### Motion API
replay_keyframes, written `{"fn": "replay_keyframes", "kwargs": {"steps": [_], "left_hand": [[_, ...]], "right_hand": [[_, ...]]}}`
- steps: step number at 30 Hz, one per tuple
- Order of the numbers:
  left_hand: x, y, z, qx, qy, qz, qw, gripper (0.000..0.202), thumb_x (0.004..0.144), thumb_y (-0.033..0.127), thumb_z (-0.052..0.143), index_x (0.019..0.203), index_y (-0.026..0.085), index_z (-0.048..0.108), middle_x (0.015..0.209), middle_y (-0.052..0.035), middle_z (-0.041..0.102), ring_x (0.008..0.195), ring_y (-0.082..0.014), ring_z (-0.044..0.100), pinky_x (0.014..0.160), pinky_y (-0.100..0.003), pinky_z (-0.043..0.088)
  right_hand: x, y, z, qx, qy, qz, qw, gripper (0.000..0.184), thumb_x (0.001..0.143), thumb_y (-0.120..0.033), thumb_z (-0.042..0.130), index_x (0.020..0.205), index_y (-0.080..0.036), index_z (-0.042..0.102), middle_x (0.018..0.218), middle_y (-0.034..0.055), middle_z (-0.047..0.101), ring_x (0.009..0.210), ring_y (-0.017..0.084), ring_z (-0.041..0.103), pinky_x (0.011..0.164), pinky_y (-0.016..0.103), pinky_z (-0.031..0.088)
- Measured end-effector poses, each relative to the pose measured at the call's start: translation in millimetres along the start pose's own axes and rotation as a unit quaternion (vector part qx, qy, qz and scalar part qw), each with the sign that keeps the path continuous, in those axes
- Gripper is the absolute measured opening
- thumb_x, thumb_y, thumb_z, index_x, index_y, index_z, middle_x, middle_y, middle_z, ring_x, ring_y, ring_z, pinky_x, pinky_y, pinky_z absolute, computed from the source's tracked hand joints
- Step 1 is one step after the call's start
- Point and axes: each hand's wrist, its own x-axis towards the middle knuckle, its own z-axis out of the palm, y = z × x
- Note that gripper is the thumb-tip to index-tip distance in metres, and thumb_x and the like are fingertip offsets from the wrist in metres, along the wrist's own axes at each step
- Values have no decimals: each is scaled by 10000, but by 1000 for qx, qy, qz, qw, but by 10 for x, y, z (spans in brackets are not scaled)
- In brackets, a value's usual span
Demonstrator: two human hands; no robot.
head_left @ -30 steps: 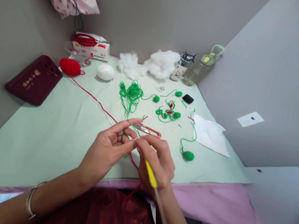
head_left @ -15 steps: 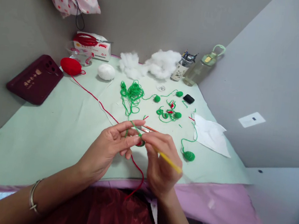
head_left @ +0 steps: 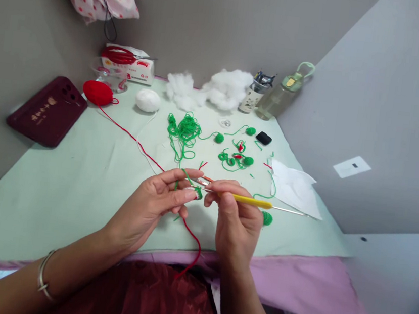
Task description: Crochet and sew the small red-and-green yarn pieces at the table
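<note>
My left hand (head_left: 154, 198) pinches a small green crochet piece (head_left: 199, 193) between thumb and fingers, with green yarn (head_left: 188, 176) running over its raised forefinger. In my right hand (head_left: 238, 216) is a crochet hook with a yellow handle (head_left: 253, 201). The hook lies nearly level, its thin tip at the green piece; whether a loop sits on it is too small to tell. Red yarn (head_left: 196, 239) hangs below my left hand toward my lap. A tangle of green yarn (head_left: 186, 129) lies on the table beyond my hands.
At the left are a red yarn ball (head_left: 98, 93), a white yarn ball (head_left: 147, 100) and a dark red phone case (head_left: 47, 110). White stuffing (head_left: 227, 90), a pen cup (head_left: 252, 98) and a bottle (head_left: 277, 99) stand behind. Small green crocheted balls (head_left: 247, 161) and white paper (head_left: 297, 190) lie right.
My right hand has turned the hook from slanting down toward me to nearly level, and shifted slightly right. The green piece now shows more beside my left thumb.
</note>
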Motion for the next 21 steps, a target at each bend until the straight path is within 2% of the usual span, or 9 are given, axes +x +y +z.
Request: {"fn": "replay_keyframes", "kwargs": {"steps": [4,9,13,17,19,21], "left_hand": [[-5,-3,-24,18,13,-1,1000,257,805,258,771,1061,242,753,922,11,618,598,-33,521,574,-158,451],[-13,-4,-41,37,24,3,999,257,818,276,758,1072,235,749,945,4,615,589,-31,518,539,-160,407],[-7,-15,-19,24,24,6,999,257,795,263,781,1048,221,754,851,21,567,543,-16,438,520,-154,393],[4,-34,-2,5,26,9,1000,234,790,244,788,1021,214,762,778,33,523,530,-13,387,502,-142,377],[4,-42,-5,4,27,13,1000,214,803,240,777,1015,216,766,794,29,537,538,-11,391,498,-136,372],[2,-45,-10,5,30,16,999,206,807,236,774,1011,213,768,813,27,546,537,-6,386,497,-131,371]], "right_hand": [[-10,-7,-27,35,6,26,999,201,974,-206,535,949,-217,734,920,37,663,700,127,613,649,308,508],[-9,-38,-13,15,18,9,1000,213,981,-191,507,944,-208,716,913,36,650,690,128,626,625,307,524],[-45,-63,14,-131,27,-88,987,213,966,-141,504,975,-224,700,875,28,675,733,152,641,699,348,547],[-119,-62,20,-268,-1,-216,939,247,923,-65,533,1046,-214,688,919,54,702,898,183,669,785,357,556],[-145,-54,16,-280,-2,-229,932,260,914,-47,532,1062,-200,681,954,67,703,914,182,672,797,354,556],[-151,-50,8,-268,5,-211,940,270,918,-42,514,1062,-203,677,933,56,705,893,179,670,804,364,555]]}}
